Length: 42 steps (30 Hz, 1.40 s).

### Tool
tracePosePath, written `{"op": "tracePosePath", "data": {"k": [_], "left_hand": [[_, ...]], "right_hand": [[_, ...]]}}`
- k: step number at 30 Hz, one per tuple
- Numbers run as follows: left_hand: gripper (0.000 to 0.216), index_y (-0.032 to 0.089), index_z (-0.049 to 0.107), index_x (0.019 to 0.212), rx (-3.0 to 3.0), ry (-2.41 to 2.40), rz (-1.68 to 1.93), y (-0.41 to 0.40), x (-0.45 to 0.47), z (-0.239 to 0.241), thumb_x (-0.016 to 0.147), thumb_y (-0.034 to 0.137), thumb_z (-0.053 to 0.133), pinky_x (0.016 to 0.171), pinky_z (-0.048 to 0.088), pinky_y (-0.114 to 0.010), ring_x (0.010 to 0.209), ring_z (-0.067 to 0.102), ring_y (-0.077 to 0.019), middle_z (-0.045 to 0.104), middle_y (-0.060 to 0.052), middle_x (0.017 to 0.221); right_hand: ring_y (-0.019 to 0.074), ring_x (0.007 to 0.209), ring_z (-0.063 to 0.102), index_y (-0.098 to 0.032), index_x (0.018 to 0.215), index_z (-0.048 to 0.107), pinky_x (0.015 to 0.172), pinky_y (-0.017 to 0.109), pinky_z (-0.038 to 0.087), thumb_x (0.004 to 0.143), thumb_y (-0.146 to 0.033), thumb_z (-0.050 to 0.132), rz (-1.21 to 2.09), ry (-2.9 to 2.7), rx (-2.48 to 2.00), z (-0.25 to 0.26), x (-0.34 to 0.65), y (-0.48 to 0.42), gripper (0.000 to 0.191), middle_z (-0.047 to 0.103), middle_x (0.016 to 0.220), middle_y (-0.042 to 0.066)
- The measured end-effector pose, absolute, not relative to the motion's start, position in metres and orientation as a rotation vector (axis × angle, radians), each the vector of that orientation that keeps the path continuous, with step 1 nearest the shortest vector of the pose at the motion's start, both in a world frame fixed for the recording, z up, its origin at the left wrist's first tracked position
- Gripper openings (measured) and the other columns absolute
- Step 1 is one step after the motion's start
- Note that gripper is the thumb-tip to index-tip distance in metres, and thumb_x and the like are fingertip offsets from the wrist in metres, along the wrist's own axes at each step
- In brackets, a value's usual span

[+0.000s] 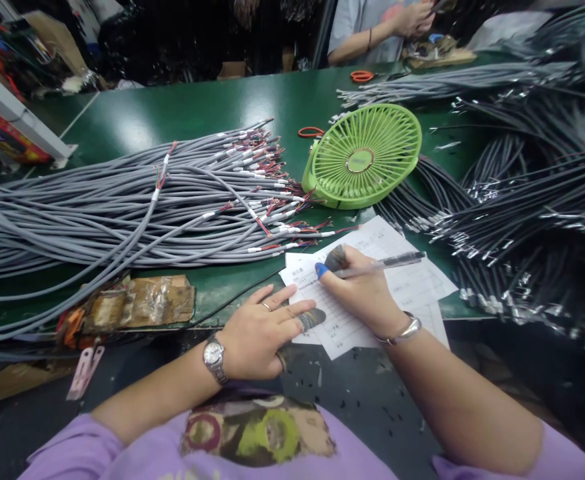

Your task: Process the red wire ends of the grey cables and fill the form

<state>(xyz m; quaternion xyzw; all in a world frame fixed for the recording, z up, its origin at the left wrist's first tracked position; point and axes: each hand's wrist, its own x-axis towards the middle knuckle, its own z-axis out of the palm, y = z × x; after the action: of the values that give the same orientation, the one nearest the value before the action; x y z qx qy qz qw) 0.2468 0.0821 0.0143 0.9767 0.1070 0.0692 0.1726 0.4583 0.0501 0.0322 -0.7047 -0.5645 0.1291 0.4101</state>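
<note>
Pen (389, 263), clear barrel, dark end: in the right hand (355, 287), over the printed sheets. Grip narrow, thumb and fingers closed on the barrel; thumb tip blue; exact contact of the nib hidden.

Printed sheets (345, 327), several, overlapping at angles, ruled: at the near edge of the green bench (212, 100), near corners reaching past it.

Left hand (267, 327), holding nothing: fingers spread, fingertips on the left margin of the sheets; ring and grey finger cover worn.

Green fan (359, 160): just beyond the sheets; whether it runs, cannot tell.

Grey cables (122, 187), large bundle, stripped coloured ends: left, ends pointing right, some near the sheets' far left corner.

Black cables (527, 207), heaped: right.

Taped cardboard piece (157, 300): near left.

Orange-handled tool (362, 76): far side, near a co-worker's hands (415, 20).

Risks, by judgement: the sheets could skew under the pen if the left hand lifts, being unfastened and overhanging; fan air, if any, could raise their corners; nearby wire ends could snag the paper if the bundle shifts.
</note>
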Motion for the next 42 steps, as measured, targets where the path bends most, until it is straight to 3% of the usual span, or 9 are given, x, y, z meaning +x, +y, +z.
{"op": "tracePosePath", "data": {"k": [7,17,42], "left_hand": [[0.072,0.026,0.040,0.142,2.770,0.304,0.186,0.0818,0.2472,0.0140,0.071,0.022,0.054,0.112,0.025,-0.047,0.141,0.031,-0.0267,0.043,0.002,0.148],[0.072,0.026,0.040,0.142,2.766,0.309,0.180,0.0817,0.2469,0.0159,0.072,0.022,0.055,0.113,0.025,-0.046,0.141,0.030,-0.0262,0.044,0.001,0.148],[0.074,0.025,0.040,0.142,2.779,0.314,0.149,0.0817,0.2469,0.0168,0.069,0.021,0.056,0.113,0.024,-0.045,0.142,0.029,-0.0263,0.044,0.000,0.148]], "right_hand": [[0.0135,0.050,0.042,-0.024,0.058,0.042,0.050,0.028,0.035,0.075,-0.045,0.062,0.368,-1.366,-1.777,0.0345,0.4611,0.0538,0.033,0.047,0.052,-0.003],[0.0130,0.050,0.041,-0.024,0.058,0.042,0.050,0.027,0.035,0.071,-0.028,0.057,0.365,-1.387,-1.780,0.0351,0.4590,0.0514,0.020,0.046,0.052,-0.004],[0.0139,0.052,0.043,-0.024,0.058,0.043,0.051,0.028,0.035,0.071,-0.026,0.055,0.323,-1.409,-1.798,0.0333,0.4582,0.0524,0.018,0.049,0.054,-0.003]]}}
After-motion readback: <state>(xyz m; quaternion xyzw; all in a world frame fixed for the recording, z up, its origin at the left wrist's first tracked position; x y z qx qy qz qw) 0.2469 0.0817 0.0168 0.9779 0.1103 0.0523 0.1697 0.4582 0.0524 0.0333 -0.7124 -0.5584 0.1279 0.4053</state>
